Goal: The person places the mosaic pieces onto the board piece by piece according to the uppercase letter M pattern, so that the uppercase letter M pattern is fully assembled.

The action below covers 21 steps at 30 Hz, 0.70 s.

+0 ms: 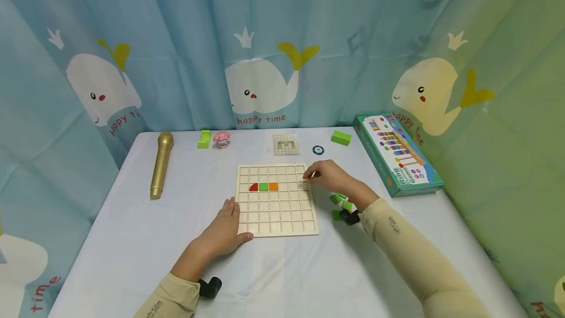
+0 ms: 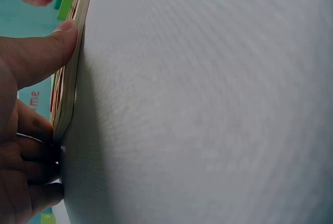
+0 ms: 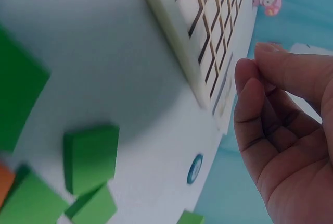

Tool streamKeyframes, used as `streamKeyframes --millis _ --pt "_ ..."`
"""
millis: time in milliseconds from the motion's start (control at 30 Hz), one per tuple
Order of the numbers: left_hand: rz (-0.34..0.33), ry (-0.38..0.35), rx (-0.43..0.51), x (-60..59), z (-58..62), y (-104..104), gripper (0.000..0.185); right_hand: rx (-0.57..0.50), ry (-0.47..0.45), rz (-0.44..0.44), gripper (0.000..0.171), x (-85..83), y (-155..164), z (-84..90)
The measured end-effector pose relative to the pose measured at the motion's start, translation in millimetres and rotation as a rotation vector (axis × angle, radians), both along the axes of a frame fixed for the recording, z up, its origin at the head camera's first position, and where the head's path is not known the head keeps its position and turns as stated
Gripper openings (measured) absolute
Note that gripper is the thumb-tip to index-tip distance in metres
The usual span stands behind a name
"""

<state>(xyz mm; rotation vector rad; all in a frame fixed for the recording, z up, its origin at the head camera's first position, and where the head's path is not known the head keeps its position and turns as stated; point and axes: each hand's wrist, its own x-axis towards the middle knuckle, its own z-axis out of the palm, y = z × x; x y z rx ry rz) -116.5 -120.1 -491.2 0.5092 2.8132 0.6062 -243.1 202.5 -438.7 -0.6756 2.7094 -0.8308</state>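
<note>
Nearby, "happy time" whale curtain [image 1: 258,97] behind grid board [image 1: 277,199].

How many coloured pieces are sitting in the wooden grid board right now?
3, side by side in one row of the wooden grid board: a red piece, a green piece and an orange piece. The right hand may hide another at the board's right edge.

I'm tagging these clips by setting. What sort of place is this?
Probably a child's play corner or a staged toy setup: whale-print curtains enclose a white-covered table bearing a wooden grid board, a boxed toy game and a toy microphone.
</note>
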Motion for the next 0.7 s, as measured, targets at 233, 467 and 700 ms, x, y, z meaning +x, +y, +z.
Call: streamKeyframes --millis 233,467,700 --pt "-0.003 -0.005 -0.001 -0.8 -0.8 0 0.093 0.034 -0.013 -0.043 0.012 3.0 17 1.4" --pt "-0.002 -0.008 -0.005 -0.5 -1.1 0 0.093 0.06 -0.036 -0.061 0.013 7.3 31 1.0" --pt "0.001 0.0 -0.005 -0.5 -2.4 0 0.094 0.06 -0.033 -0.053 0.016 11.1 44 -0.8"
